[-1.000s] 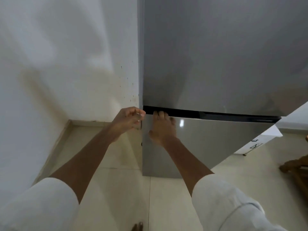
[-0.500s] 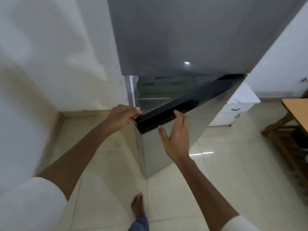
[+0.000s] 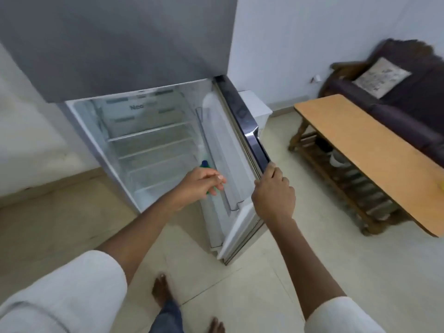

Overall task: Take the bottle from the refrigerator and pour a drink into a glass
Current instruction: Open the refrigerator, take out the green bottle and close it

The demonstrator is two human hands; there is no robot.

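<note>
The grey steel refrigerator [image 3: 115, 44] stands with its lower door [image 3: 242, 131] swung wide, bare glass shelves [image 3: 153, 138] inside. A green bottle with a blue cap [image 3: 205, 163] stands in the white plastic door rack [image 3: 230, 205], mostly hidden by the left hand [image 3: 197, 183], whose fingers are loosely curled; contact unclear. The right hand [image 3: 274, 195] clamps the door's outer edge.

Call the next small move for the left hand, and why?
Probably close the left hand around the green bottle in the door rack and lift it out. The lower door is open, the right hand grips its edge, and the left hand's fingers sit at the bottle without clearly wrapping it.
</note>
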